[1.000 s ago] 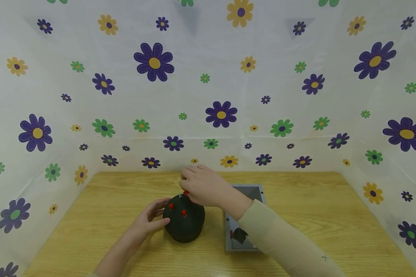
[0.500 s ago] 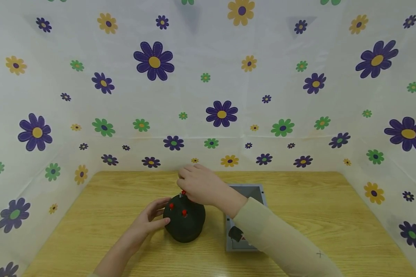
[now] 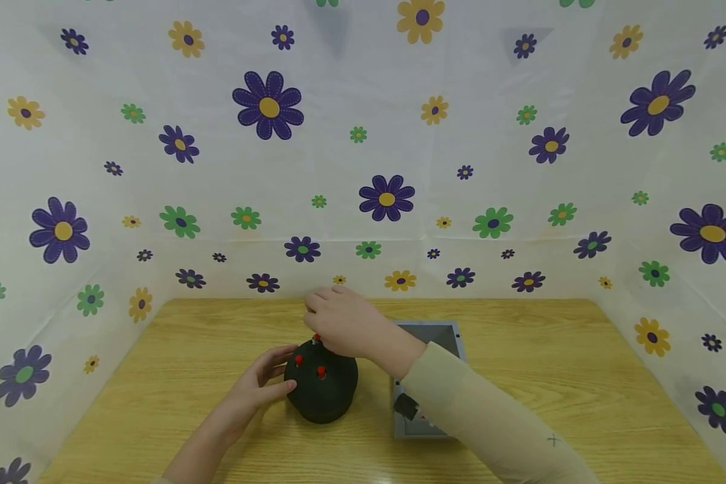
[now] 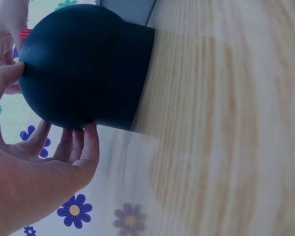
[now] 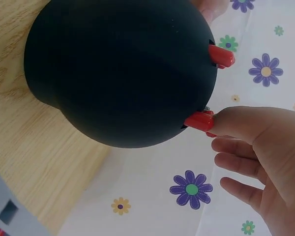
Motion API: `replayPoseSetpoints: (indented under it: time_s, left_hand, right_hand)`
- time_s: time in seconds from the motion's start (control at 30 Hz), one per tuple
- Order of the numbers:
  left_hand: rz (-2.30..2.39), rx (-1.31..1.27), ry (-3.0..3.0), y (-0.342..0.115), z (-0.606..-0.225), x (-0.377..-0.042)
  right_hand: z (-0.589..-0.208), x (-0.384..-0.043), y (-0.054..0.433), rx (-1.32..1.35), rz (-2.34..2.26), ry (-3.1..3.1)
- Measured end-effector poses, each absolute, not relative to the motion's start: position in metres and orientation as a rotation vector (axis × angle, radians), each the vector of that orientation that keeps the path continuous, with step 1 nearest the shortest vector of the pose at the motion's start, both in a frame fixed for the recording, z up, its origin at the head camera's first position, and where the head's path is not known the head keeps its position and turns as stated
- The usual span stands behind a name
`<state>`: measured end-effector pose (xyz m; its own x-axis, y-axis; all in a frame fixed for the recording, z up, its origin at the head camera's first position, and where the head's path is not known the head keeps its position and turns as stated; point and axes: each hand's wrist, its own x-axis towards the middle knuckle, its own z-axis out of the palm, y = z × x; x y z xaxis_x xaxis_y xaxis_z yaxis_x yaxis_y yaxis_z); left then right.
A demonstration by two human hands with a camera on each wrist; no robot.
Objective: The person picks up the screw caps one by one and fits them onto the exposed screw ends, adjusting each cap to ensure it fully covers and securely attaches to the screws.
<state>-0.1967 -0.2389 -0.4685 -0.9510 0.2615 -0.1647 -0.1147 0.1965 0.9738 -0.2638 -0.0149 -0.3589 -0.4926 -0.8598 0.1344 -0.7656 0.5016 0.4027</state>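
A black dome-shaped object [image 3: 323,400] with a narrower base stands on the wooden table, red pegs sticking out near its top. My left hand [image 3: 255,384] holds its left side, thumb toward the front and fingers round the back. In the left wrist view, the thumb and fingertips press its smooth curved surface [image 4: 78,69]. My right hand [image 3: 351,326] is at the top of the dome. The right wrist view shows its thumb and fingers pinching a red peg [image 5: 199,121] set in the dome; another red peg [image 5: 221,56] stands apart. My index fingertip is mostly hidden.
A grey box [image 3: 397,427] sits right of the dome, partly covered by my right forearm. A small black block [image 3: 406,406] sits beside the sleeve, above the box. A flowered white sheet [image 3: 339,168] rises behind and on both sides of the table [image 3: 520,363].
My right hand has shifted slightly left over the top of the dome, and the black block beside the sleeve has moved with the arm. The left hand and dome look unmoved.
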Motion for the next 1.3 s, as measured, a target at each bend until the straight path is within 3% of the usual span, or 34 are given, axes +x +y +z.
replayPoseSetpoints:
  time_s: [1.3]
  left_hand:
    - [1.819, 0.160, 2.191, -0.2396, -0.4683, -0.1970]
  right_hand:
    - [-0.3635, -0.2649, -0.0157, 1.437, -0.278, -2.418]
